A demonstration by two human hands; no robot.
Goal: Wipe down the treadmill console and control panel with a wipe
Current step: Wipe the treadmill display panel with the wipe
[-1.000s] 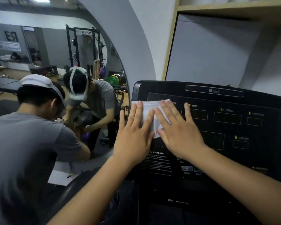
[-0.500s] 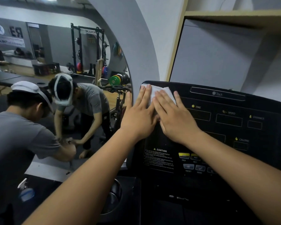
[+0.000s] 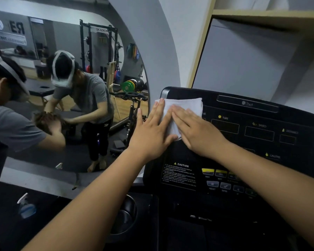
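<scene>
The person is pressing a white folded cloth wipe (image 3: 185, 107) flat against the upper left corner of the black treadmill console (image 3: 261, 142). Both hands are lying open on it, fingers straight and together. The left hand (image 3: 152, 133) is covering the wipe's left edge and spilling partly past the console's side. The right hand (image 3: 198, 131) is overlapping its lower right part. Only the wipe's top and right portion is showing above the fingers. Spreading two flat palms over the wipe is probably serving to put even pressure on the smooth panel and to stop the cloth from bunching, so this looks like the middle of a wiping stroke across the corner.

Most of the panel's face to the right and below is lying outside the wipe, so much of the job seems to be remaining. Writing on the console is reading "TIME" (image 3: 225, 118), "SPEED" (image 3: 262, 125) and "CALORIE" (image 3: 275, 156). A white-printed "CAUTION" label (image 3: 181, 164) is sitting under the left hand, with its small print too fine to read. The top strip (image 3: 247, 104) is carrying a logo beginning "The A". The captions under the yellow buttons (image 3: 208, 171) are too blurred to make out. In the wall mirror (image 3: 62, 87) a black rack is showing "ROGUE" (image 3: 101, 30) reversed.
</scene>
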